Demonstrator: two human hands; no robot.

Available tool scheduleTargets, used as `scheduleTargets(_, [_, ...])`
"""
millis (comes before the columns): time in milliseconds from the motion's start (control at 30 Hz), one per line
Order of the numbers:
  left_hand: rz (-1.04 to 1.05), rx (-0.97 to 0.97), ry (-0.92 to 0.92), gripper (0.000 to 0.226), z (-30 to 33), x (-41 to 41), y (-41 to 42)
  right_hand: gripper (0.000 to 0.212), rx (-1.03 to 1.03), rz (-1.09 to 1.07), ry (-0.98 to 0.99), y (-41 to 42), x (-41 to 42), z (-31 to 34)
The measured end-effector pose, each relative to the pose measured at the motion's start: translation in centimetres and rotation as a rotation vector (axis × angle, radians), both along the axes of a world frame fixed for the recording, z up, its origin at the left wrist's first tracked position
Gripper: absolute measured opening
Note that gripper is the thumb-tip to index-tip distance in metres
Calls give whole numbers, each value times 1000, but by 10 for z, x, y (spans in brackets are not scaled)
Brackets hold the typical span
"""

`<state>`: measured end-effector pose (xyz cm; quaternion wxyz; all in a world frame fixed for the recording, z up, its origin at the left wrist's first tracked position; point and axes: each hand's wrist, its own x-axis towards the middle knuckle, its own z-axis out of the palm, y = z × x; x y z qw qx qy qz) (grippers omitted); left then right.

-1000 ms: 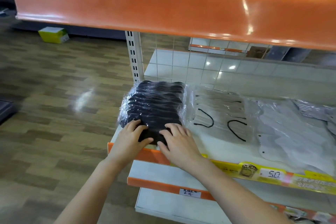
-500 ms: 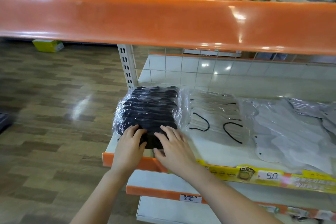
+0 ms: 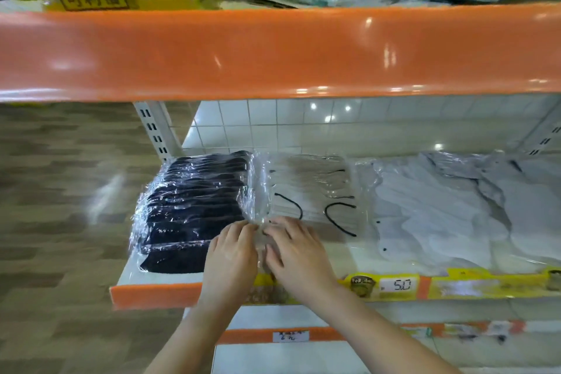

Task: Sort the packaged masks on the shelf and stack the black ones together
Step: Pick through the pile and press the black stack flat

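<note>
A row of black masks (image 3: 194, 209) in clear plastic lies at the left end of the white shelf (image 3: 349, 255). Right beside it sits a stack of pale masks with black ear loops (image 3: 306, 188), also wrapped. My left hand (image 3: 233, 252) and my right hand (image 3: 296, 252) lie side by side at the seam between the two stacks. Their fingers are fairly straight, and the fingertips touch the clear plastic edge (image 3: 261, 237) that stands up between them. Whether any fingertip pinches the plastic is hidden.
Grey-white packaged masks (image 3: 440, 206) spread over the right half of the shelf. An orange shelf lip (image 3: 273, 51) hangs overhead with packaged goods on top. A yellow price strip (image 3: 397, 285) runs along the front edge. Wooden floor lies to the left.
Both hands have shifted right, from the front of the black stack to the seam beside the pale masks. The camera has moved closer and tilted right.
</note>
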<state>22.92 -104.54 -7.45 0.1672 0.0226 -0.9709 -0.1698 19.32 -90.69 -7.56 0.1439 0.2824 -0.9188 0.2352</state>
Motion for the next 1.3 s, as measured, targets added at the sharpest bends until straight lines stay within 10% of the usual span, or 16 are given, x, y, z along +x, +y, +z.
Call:
scheduleTargets(1133, [-229, -32, -40, 31, -3, -111, 369, 46, 157, -535, 51, 382, -94, -8])
scheduleTargets(1300, [-161, -138, -214, 70, -8, -117, 384, 69, 226, -615, -61, 400, -98, -18])
